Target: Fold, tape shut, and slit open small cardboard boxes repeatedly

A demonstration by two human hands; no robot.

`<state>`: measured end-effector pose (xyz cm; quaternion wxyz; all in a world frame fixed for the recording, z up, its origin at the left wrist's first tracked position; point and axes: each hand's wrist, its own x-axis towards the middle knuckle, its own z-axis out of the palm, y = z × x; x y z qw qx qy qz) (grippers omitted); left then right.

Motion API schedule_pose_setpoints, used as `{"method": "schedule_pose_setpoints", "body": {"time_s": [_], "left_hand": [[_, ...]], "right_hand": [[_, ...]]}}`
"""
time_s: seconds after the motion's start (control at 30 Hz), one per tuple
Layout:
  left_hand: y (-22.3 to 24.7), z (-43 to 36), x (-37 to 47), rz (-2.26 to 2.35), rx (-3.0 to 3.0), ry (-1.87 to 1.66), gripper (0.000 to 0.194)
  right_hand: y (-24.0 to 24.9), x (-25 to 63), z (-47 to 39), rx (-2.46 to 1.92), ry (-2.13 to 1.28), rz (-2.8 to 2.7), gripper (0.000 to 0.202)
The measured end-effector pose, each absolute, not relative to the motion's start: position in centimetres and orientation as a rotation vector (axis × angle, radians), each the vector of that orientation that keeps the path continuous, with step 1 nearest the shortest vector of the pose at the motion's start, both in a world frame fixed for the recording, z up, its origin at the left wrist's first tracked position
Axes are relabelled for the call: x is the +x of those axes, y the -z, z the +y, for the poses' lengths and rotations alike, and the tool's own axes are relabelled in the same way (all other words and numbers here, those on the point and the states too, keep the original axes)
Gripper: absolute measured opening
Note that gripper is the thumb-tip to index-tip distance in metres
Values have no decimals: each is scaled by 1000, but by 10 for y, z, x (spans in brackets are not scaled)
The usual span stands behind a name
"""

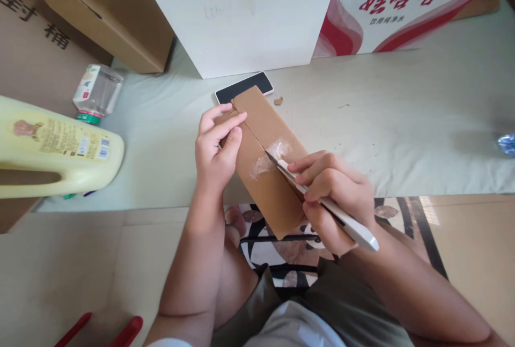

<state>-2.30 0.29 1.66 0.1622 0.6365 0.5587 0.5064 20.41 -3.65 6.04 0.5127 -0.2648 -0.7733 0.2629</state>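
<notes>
A brown cardboard box [267, 175] lies tilted at the near edge of the cloth-covered surface, with clear tape [277, 149] across its centre seam. My left hand [219, 146] grips the box's upper left side, fingertips on its top near the seam. In my right hand [333, 197] is a white utility knife [348, 221], held like a pen; its dark blade tip touches the seam beside the tape. Behind the box's far end lies a dark-screened phone [261, 83], partly covered by it.
Large white box [249, 14] and red-and-white box [378, 14] stand behind. At left are a yellow jug [60, 148], a clear bottle [100, 89] and a brown carton [108, 9]. A small cardboard scrap [278, 101] lies near the phone. Red handles [129, 331] show lower left.
</notes>
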Motion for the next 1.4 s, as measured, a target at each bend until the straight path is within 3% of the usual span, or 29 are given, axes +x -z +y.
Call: {"method": "schedule_pose_setpoints", "body": {"time_s": [0.7,1.13,1.4], "left_hand": [[-14,4,-24,1542,1817,-1471,33],[-11,5,-24,1547,1825,-1466,35],[-13,4,-23,1549,1806,-1465,33]], "right_hand": [[-50,201,-42,-571,-580,-1666,14],[-55,202,-39,-584,-522,-1835,17],[-55,200,-40,-652,-626,-1814,15]]}}
